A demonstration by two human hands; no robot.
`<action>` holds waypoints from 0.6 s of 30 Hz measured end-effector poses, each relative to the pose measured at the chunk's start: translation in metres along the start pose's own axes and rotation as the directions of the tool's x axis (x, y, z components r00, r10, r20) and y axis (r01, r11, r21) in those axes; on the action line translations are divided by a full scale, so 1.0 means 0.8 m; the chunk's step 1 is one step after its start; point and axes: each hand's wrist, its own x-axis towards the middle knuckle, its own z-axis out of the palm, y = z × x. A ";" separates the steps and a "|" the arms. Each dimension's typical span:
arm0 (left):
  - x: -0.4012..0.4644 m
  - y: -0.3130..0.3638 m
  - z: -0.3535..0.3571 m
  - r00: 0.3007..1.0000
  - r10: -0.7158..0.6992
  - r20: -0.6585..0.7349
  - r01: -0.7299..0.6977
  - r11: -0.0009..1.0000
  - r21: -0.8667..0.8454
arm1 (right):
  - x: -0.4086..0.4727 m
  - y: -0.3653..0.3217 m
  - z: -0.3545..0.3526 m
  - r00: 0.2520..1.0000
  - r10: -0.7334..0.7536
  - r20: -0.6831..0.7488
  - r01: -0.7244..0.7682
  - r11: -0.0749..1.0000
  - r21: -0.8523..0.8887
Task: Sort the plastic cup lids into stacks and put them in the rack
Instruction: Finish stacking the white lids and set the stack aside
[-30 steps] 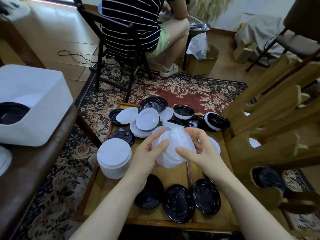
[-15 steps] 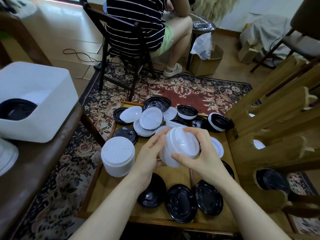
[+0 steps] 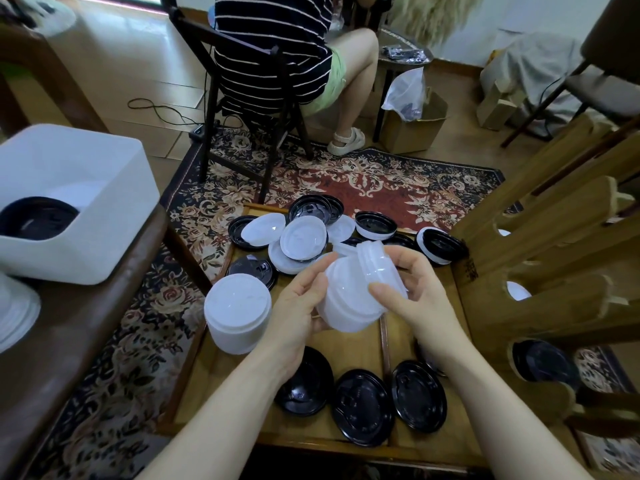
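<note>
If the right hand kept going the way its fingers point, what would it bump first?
The right hand points left, so its fingers would press on the white lid stack it already holds, then probably meet the left hand just beyond.

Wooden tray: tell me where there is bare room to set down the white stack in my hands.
On the wooden tray, bare wood shows between the standing white stack and the row of black lids, below the left hand. A narrower strip runs beside the rack, past the right hand. The far end is crowded with loose lids.
</note>
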 end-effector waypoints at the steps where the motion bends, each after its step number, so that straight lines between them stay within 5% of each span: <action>1: 0.000 0.001 0.000 1.000 -0.004 0.001 0.004 1.000 -0.001 | 0.001 -0.001 -0.003 1.000 0.005 -0.006 -0.005 1.000 0.029; 10: -0.003 0.003 0.002 1.000 -0.022 0.011 0.022 0.999 0.034 | -0.009 0.000 0.003 0.979 -0.154 0.137 0.193 0.914 -0.356; 18: -0.007 0.002 0.007 1.000 0.013 0.019 -0.013 1.000 0.024 | -0.011 0.004 0.023 0.991 -0.130 -0.042 0.103 0.914 -0.392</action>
